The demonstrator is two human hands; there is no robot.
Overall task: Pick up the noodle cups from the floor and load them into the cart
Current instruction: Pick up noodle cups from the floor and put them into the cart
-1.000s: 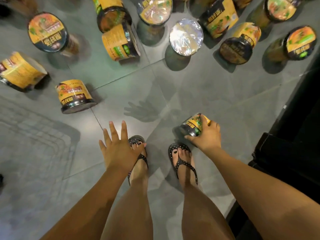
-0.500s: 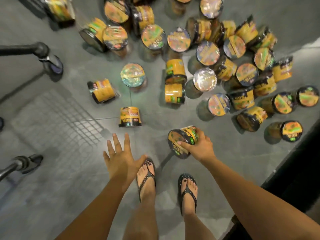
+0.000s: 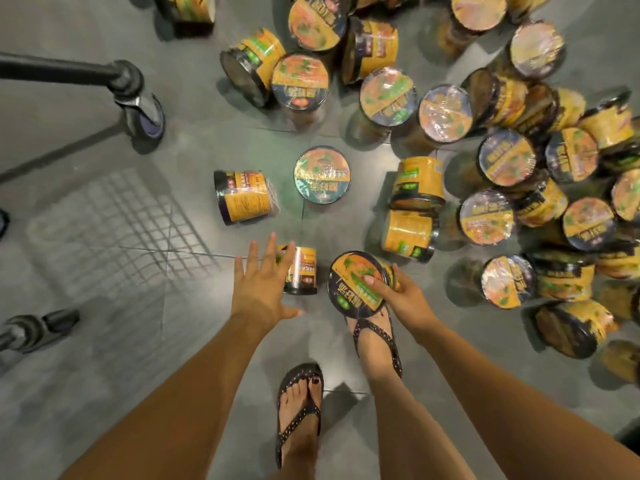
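Reaching for the fallen cup point(image 3: 304, 271), the spread, empty left grip point(image 3: 261, 289) needed centring over it while the right grip point(image 3: 403, 299) clasped another noodle cup point(image 3: 353, 282).

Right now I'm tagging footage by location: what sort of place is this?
Probably a shop or stockroom: dozens of identical noodle cups heaped on a grey tiled floor, beside a cart's wheel and its wire-mesh shadow.
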